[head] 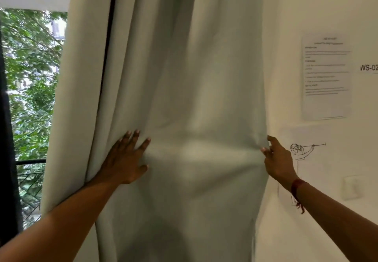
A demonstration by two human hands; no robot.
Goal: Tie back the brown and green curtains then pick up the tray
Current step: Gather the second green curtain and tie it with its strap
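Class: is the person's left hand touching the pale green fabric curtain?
Touching. The head view shows the left hand pressed flat, fingers spread, on the pale green fabric curtain.

Soft cloth curtain (184, 98): pale grey-green, plain
Flat painted wall (306, 5): creamy white
Rectangular paper sheet (326, 76): white with black words
Thin wrist thread (296, 188): dark red
Leafy trees outside (30, 67): green
Metal railing bar (30, 161): black
Thin line drawing (297, 149): black

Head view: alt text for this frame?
A person gathers a pale green curtain beside a white wall: the left hand presses flat on its folds, the right hand pinches its right edge. Leafy trees show outside at left.
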